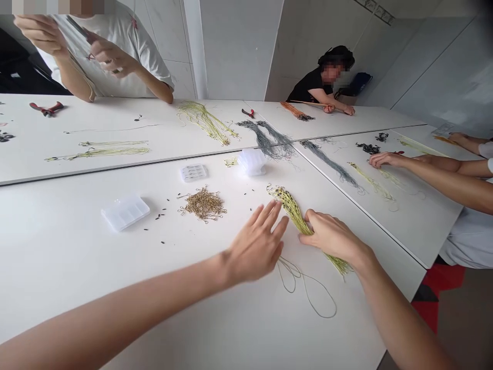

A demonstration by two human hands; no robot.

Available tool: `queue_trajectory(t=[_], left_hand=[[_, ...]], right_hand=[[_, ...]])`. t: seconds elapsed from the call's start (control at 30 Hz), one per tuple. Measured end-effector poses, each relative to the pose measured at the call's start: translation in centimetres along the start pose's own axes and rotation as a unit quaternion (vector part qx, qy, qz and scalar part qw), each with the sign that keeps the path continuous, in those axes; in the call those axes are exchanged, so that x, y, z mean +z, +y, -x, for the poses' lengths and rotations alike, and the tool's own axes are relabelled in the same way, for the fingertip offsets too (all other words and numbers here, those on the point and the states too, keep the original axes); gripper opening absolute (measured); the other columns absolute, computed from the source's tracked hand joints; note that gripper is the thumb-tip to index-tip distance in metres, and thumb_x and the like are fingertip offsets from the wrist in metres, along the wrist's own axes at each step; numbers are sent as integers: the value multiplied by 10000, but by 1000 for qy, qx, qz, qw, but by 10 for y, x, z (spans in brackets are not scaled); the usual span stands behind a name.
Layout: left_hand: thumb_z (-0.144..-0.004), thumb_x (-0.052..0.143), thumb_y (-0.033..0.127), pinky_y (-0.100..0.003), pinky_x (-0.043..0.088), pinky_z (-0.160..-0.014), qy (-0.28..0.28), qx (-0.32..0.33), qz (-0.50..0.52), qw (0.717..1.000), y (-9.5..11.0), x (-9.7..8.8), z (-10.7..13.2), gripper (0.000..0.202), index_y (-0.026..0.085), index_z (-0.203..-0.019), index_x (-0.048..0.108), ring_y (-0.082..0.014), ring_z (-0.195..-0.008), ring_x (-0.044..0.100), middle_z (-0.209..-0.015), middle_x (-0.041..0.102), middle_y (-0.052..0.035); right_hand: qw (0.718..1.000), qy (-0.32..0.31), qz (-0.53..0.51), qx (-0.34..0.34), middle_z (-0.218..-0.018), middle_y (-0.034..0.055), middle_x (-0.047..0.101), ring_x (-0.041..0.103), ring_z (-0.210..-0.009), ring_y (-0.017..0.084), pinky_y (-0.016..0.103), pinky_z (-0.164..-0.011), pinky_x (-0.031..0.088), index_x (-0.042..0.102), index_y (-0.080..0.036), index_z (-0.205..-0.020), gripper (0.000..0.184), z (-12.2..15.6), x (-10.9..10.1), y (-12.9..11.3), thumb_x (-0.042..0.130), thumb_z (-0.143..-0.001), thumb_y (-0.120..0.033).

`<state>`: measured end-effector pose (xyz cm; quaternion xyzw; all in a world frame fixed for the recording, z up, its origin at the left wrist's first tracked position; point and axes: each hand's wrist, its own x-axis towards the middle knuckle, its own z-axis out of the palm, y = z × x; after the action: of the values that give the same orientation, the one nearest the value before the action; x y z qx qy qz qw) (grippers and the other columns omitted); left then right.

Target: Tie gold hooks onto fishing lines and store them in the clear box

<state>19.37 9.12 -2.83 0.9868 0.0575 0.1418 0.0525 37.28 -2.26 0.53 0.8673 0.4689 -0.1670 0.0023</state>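
My left hand [259,242] is over the table with its fingers stretched out, its fingertips beside the upper part of a bundle of yellow-green cords [291,206]. Small dark pieces and metal hooks or clips show at the bundle's far end. From the right, my right hand [334,236] closes its thumb and fingers around the middle of this bundle, whose loose ends stick out below the palm. A thin green looped cord [321,314] lies nearer to me, one part of it running under my left hand; whether that hand touches it is hidden.
Left of my hands lie a pile of brass-coloured metal clips [204,204], clear plastic boxes [125,211] and scattered small black pieces. Grey cord bundles [265,137] and red-handled pliers [46,109] are farther back. Other people work across the table and at the right.
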Motion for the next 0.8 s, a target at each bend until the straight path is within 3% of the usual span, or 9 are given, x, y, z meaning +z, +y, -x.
queue_trajectory(t=[0.1, 0.2, 0.33, 0.5, 0.63, 0.8], left_hand=[[-862, 455, 115, -462, 211, -1182, -23, 80, -20, 996, -26, 7, -49, 585, 83, -1442, 386, -316, -1466, 181, -1551, 267, -213], [-833, 492, 123, -504, 236, -1158, -68, 142, -28, 987, -47, 16, -89, 577, 163, -1408, 470, -342, -1462, 180, -1541, 318, -163], [-832, 519, 176, -517, 211, -1162, -82, 160, -21, 983, -56, 24, -114, 499, 216, -1327, 574, -346, -1461, 180, -1525, 360, -128], [-855, 526, 194, -527, 205, -1165, -50, 190, -7, 981, -53, 29, -107, 324, 207, -1130, 695, -335, -1448, 229, -1471, 451, -106], [-854, 514, 147, -502, 225, -1173, -29, 191, 2, 981, -45, 29, -85, 312, 176, -1110, 691, -313, -1441, 260, -1458, 461, -126], [-900, 464, 136, -516, 241, -1176, 2, 152, 29, 988, -28, 8, -46, 436, 147, -1331, 532, -297, -1448, 250, -1510, 377, -158]], right_hand=[[1000, -2, 17, 2, -665, -20, 474, 443, -559, 148, 253, -488, 296, 287, -234, -715, 258, -1, 2, 2, 545, -710, -222], [1000, 4, 30, 4, -615, -32, 404, 353, -517, 134, 255, -469, 258, 233, -231, -696, 293, -4, 2, 3, 520, -702, -171], [998, -4, 53, -17, -594, -34, 341, 278, -512, 127, 267, -485, 209, 202, -221, -686, 324, -11, 1, 7, 512, -692, -124], [996, -32, 61, -51, -615, -34, 307, 207, -535, 123, 284, -500, 164, 174, -204, -675, 359, -14, 2, 22, 514, -654, -90], [994, -70, 50, -73, -672, -21, 394, 288, -574, 130, 272, -508, 211, 255, -202, -661, 297, -10, 4, 35, 528, -640, -85], [993, -82, 35, -83, -710, -1, 494, 449, -671, 169, 264, -537, 284, 363, -207, -658, 207, -4, 4, 43, 536, -643, -94]])
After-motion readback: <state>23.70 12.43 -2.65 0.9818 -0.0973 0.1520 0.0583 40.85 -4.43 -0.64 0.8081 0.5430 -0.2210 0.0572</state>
